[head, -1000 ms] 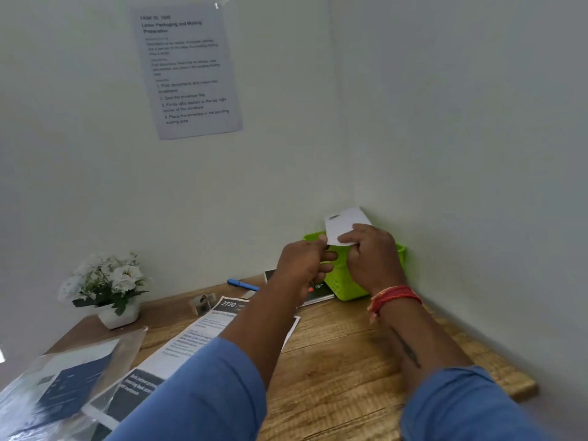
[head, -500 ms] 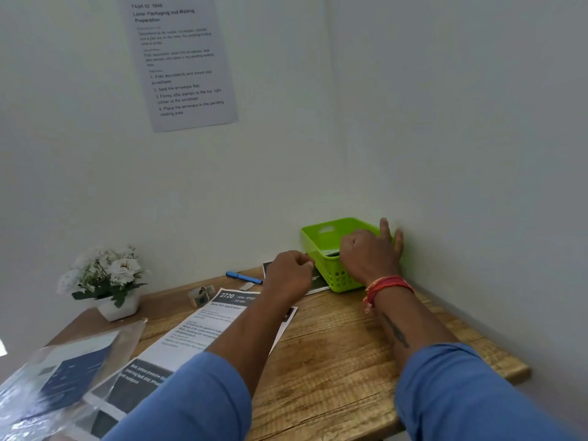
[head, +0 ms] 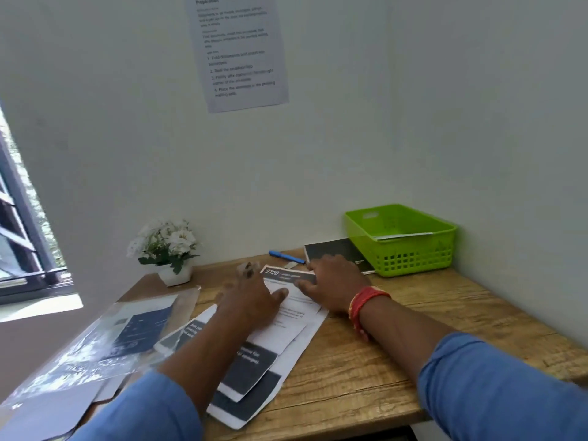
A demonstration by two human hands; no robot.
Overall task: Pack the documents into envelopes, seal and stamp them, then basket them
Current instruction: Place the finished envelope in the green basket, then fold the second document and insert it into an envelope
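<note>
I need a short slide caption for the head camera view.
Both hands, left and right, rest on printed documents on a wooden desk; an envelope lies in the green basket.

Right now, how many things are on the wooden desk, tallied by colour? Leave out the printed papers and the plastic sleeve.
Green: 1, the green plastic basket
Blue: 1, the blue pen
Black: 1, the black booklet
White: 1, the white pot of white flowers
Total: 4
Both hands, left and right, rest on the printed sheets.
</note>
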